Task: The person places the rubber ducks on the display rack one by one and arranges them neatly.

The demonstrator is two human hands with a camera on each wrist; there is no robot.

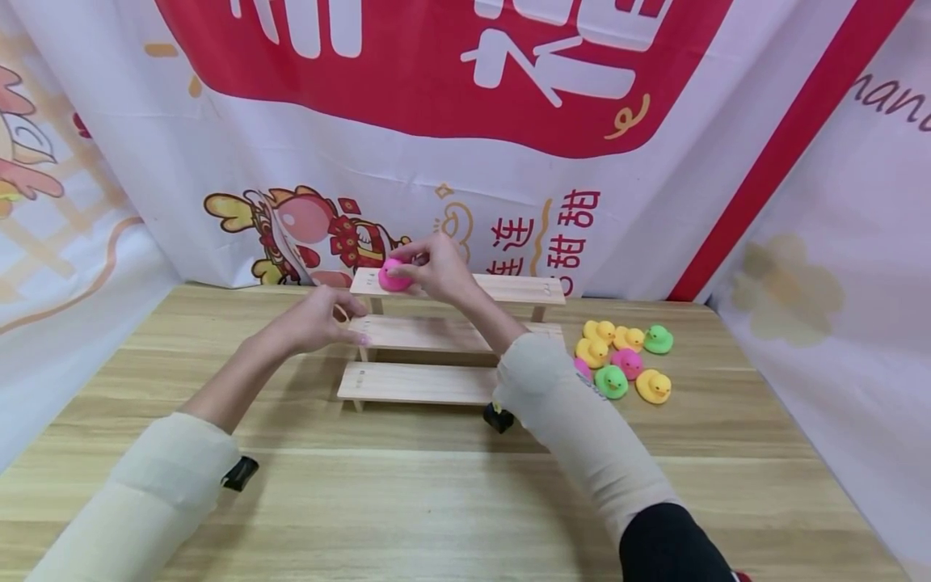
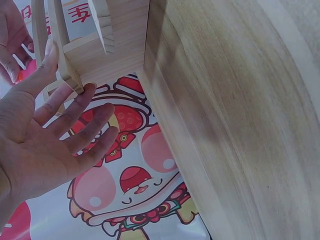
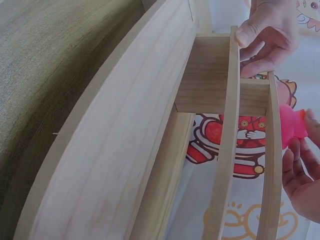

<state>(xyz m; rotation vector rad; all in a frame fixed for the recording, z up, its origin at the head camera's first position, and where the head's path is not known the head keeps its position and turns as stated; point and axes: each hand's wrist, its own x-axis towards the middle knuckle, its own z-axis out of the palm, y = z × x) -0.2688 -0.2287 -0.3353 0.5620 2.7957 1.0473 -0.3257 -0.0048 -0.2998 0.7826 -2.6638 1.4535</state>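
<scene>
A three-tier wooden shelf (image 1: pixel 422 383) stands at the back of the wooden table. My right hand (image 1: pixel 445 271) pinches a pink rubber duck (image 1: pixel 393 277) at the left end of the top tier. In the right wrist view the pink duck (image 3: pixel 292 125) touches or nearly touches the board. My left hand (image 1: pixel 320 320) grips the left end of the middle tier. Its thumb lies on the board and a forefinger is against the other side, as the left wrist view shows; the other fingers (image 2: pixel 95 155) spread free.
Right of the shelf lies a cluster of yellow ducks (image 1: pixel 654 386), green ducks (image 1: pixel 611 381) and pink ducks (image 1: pixel 628 364), partly hidden by my right sleeve (image 1: pixel 575 428). A printed white and red cloth (image 1: pixel 378 153) hangs behind the table (image 1: pixel 436 501).
</scene>
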